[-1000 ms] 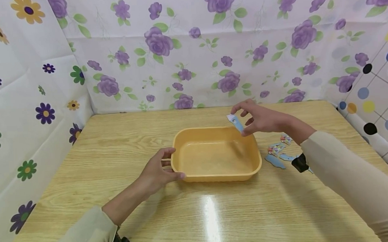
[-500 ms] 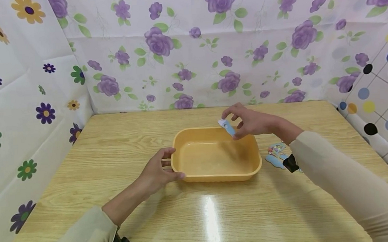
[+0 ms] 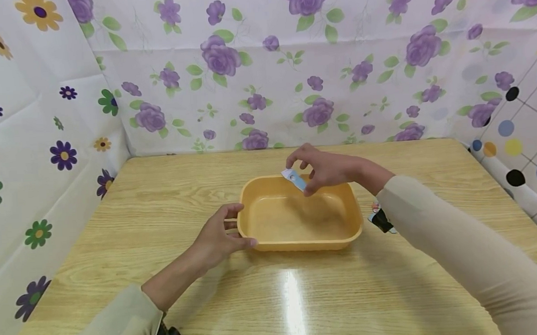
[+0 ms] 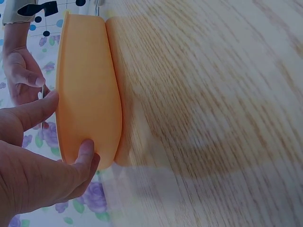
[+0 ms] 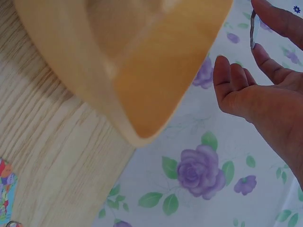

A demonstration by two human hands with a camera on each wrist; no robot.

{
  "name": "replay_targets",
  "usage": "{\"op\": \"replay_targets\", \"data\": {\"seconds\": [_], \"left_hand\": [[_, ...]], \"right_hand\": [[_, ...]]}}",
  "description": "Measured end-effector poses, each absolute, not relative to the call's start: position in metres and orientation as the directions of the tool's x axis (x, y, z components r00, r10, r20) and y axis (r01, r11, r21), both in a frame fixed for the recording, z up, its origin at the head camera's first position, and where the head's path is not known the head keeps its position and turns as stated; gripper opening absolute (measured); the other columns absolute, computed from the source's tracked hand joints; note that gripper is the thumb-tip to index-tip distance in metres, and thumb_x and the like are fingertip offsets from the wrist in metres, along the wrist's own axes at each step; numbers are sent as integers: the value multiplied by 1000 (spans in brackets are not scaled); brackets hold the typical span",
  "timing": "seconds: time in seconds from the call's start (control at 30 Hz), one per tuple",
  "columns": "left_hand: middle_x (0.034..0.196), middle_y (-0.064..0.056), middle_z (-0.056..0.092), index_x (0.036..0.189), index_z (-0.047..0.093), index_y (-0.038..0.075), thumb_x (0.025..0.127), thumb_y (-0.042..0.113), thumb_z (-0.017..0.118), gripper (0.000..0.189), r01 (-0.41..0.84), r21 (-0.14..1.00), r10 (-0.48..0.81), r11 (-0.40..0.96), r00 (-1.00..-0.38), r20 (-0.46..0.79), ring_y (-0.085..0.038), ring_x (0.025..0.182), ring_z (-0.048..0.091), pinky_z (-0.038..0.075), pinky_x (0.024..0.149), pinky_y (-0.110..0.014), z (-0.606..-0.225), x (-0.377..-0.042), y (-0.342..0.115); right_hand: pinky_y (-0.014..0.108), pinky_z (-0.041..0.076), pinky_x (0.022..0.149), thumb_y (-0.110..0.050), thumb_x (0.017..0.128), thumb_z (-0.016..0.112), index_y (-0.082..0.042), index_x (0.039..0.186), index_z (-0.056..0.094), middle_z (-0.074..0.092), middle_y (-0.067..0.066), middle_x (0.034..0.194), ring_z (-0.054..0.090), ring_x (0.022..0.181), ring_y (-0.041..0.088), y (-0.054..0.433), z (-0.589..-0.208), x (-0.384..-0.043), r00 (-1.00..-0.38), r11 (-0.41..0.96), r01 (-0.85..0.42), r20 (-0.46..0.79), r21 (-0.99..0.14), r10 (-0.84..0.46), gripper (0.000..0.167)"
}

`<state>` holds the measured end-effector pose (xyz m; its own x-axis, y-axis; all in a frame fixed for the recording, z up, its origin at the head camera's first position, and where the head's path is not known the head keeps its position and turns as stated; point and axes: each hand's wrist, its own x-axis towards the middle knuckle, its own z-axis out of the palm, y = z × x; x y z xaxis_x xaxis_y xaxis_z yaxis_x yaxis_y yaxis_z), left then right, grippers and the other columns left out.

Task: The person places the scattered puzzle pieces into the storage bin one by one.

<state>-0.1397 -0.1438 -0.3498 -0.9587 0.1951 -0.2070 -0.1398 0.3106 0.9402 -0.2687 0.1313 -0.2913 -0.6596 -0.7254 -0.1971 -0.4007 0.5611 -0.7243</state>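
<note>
Holding the basin (image 3: 299,246) at its left end, your left grip (image 3: 219,234) has thumb and fingers clamped on the rim and outer wall. Orange-yellow and round-cornered, it sits upright on the wood-grain desk (image 3: 102,279). Beside its right end lie other puzzle pieces (image 5: 6,191), partly hidden by your right sleeve (image 3: 456,244). Farther off, your right grip (image 3: 327,170) pinches a puzzle piece (image 3: 294,179) between thumb and finger, raised and slanting across the basin's far rim in the head view. It is a slim light-blue strip, whitish at one end with a small motif nearby, thin edge-on. Behind hangs a white sheet (image 3: 262,18) of purple roses.
</note>
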Motion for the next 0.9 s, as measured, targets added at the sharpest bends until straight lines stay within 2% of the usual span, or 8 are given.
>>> {"op": "replay_targets", "data": {"seconds": [0.23,0.5,0.73,0.9], "left_hand": [[138,-17,39,143,35,5,74,2,82,83,-131,940,202,315,-958,-202,-36,113,58,56,85,-33,-348,-140,-144],[139,-17,38,144,34,6,75,5,82,84,-134,939,212,316,-955,-207,-36,114,58,56,86,-34,-348,-139,-144],[138,-15,38,143,36,6,75,5,83,83,-141,933,194,330,-958,-213,-35,115,57,56,85,-34,-349,-140,-144],[139,-16,38,143,35,6,75,5,82,83,-140,936,198,323,-957,-212,-36,116,56,56,85,-34,-349,-140,-144]], "right_hand": [[46,44,99,0,77,75,-10,127,46,24,12,137,32,129,37,118,-293,-267,-635,557,-418,-208,-718,-744,58],[45,46,98,-1,78,75,-10,126,48,26,15,136,33,129,34,104,-297,-266,-620,578,-453,-226,-679,-751,56],[43,45,98,-4,78,75,-15,127,49,25,7,137,32,130,30,97,-301,-265,-621,607,-441,-264,-661,-738,57],[45,44,100,-4,79,75,-13,128,49,25,9,137,32,132,34,91,-303,-266,-622,624,-467,-268,-627,-736,57]]}}
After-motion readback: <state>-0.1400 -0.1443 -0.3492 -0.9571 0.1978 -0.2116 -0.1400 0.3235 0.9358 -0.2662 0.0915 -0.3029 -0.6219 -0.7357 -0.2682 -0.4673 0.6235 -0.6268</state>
